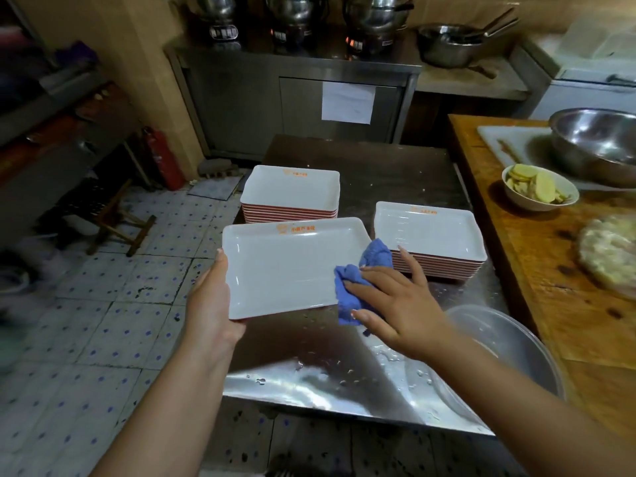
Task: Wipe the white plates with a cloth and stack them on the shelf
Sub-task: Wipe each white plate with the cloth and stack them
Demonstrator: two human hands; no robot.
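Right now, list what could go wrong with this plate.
1. The left hand grips the plate by one edge only, held out past the wet table over the tiled floor; it might slip and fall.
2. The right hand presses the blue cloth at the opposite edge, which could tip it.

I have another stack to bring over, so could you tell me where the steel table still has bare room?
The steel table is bare behind the right plate stack, beside the left plate stack. The wet near edge is bare between the held plate and the plastic basin. The middle is crowded by stacks and both hands.
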